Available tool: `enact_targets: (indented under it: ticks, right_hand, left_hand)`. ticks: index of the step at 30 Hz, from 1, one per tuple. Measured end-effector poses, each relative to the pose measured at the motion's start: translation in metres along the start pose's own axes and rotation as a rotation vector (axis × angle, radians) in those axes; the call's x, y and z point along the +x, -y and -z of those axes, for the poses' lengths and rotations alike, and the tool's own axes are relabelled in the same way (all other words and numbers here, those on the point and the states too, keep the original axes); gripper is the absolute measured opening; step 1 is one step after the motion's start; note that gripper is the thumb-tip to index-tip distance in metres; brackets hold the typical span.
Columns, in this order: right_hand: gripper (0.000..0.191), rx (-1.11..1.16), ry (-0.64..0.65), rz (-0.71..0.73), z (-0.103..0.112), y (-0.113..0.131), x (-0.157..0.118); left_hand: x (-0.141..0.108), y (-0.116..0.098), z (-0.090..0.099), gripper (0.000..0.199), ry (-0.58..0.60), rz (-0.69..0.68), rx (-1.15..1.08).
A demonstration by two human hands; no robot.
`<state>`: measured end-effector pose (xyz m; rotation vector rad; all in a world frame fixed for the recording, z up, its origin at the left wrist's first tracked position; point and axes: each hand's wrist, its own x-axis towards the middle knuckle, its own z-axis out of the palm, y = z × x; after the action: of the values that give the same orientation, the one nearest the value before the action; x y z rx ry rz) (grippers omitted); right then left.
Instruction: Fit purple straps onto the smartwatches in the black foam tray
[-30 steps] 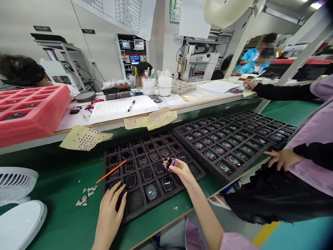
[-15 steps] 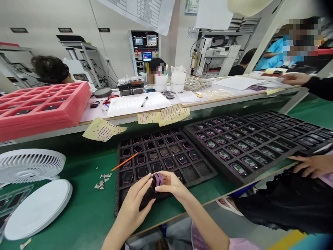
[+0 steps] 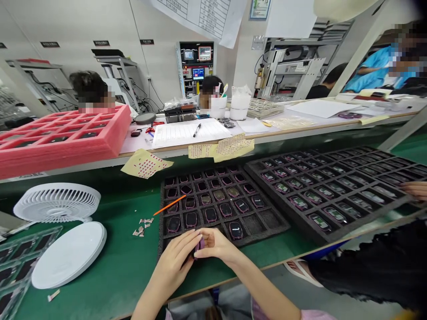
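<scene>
A small purple watch case (image 3: 201, 244) is held upright between my two hands, partly hidden by the fingers. My left hand (image 3: 178, 255) curls round its left side, and my right hand (image 3: 215, 244) pinches its right side. Both hands are over the front edge of a black foam tray (image 3: 275, 222) whose compartments hold several dark-screened watch pieces. One piece with a lit screen (image 3: 236, 230) lies just right of my right hand. An orange stick (image 3: 169, 205) rests across the tray's left edge.
Small tape scraps (image 3: 142, 229) and a white round fan base (image 3: 70, 254) are at the left. A second foam tray (image 3: 316, 233) with green-board pieces stands at the right, a co-worker's hand (image 3: 415, 190) beside it. Above runs a shelf with a pink foam tray (image 3: 116, 140).
My hands have closed in on the purple case, which has turned more edge-on. The view has shifted left. The co-worker's hand at the tray has moved towards its far right.
</scene>
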<state>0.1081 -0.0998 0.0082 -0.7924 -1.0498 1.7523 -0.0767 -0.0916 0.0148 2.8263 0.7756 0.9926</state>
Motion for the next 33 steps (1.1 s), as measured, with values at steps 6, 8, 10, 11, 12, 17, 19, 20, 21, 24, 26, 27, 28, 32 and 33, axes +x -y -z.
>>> enact_targets:
  ticks: [6, 8, 10, 11, 12, 17, 19, 20, 21, 24, 26, 27, 28, 32, 33]
  right_hand:
    - [0.046, -0.001, -0.004, -0.014, 0.001, -0.004, 0.000]
    - [0.048, 0.000, 0.007, -0.014, 0.002, -0.006, 0.000]
    - [0.048, -0.002, 0.016, -0.016, 0.002, -0.006, 0.000]
    - [0.048, -0.004, 0.020, -0.018, 0.002, -0.006, 0.000]
    - [0.047, -0.008, 0.024, -0.019, 0.002, -0.006, 0.000]
    - [0.043, -0.028, 0.033, -0.016, 0.002, -0.008, -0.001]
    - [0.042, -0.046, 0.037, -0.029, 0.002, -0.009, -0.002]
    - [0.042, -0.059, 0.036, -0.035, 0.002, -0.009, -0.002]
    - [0.042, -0.075, 0.031, -0.036, 0.001, -0.009, -0.002]
    - [0.044, -0.134, -0.038, 0.028, 0.001, -0.005, -0.002]
    - [0.042, -0.212, -0.130, 0.107, 0.001, -0.003, -0.002]
    - [0.040, -0.271, -0.174, 0.139, 0.000, -0.003, -0.002]
    - [0.038, -0.346, -0.207, 0.162, 0.000, -0.003, -0.002]
    - [0.029, -0.686, -0.248, 0.248, -0.007, -0.012, 0.000]
    - [0.028, -0.754, -0.255, 0.287, -0.009, -0.015, 0.001]
  left_hand:
    - [-0.002, 0.002, 0.003, 0.043, 0.015, 0.014, -0.024]
    - [-0.003, 0.002, 0.003, 0.043, 0.017, 0.019, -0.032]
    - [-0.003, 0.001, 0.004, 0.043, 0.011, 0.022, -0.046]
    - [-0.003, 0.001, 0.004, 0.043, 0.006, 0.022, -0.055]
    - [-0.004, 0.001, 0.004, 0.044, 0.000, 0.023, -0.067]
    - [-0.006, -0.002, 0.001, 0.048, 0.000, 0.058, -0.174]
    - [-0.007, -0.003, 0.001, 0.050, 0.001, 0.074, -0.214]
    - [-0.007, -0.003, 0.002, 0.051, -0.002, 0.079, -0.222]
    - [-0.007, -0.002, 0.004, 0.052, -0.007, 0.085, -0.221]
    - [-0.010, 0.002, 0.013, 0.054, -0.007, 0.137, -0.165]
    - [-0.014, 0.008, 0.020, 0.055, 0.042, 0.197, -0.099]
    - [-0.016, 0.012, 0.023, 0.054, 0.083, 0.222, -0.066]
    - [-0.019, 0.016, 0.025, 0.052, 0.130, 0.238, -0.035]
    - [-0.028, 0.025, 0.031, 0.044, 0.295, 0.259, 0.039]
    - [-0.029, 0.026, 0.032, 0.040, 0.322, 0.263, 0.042]
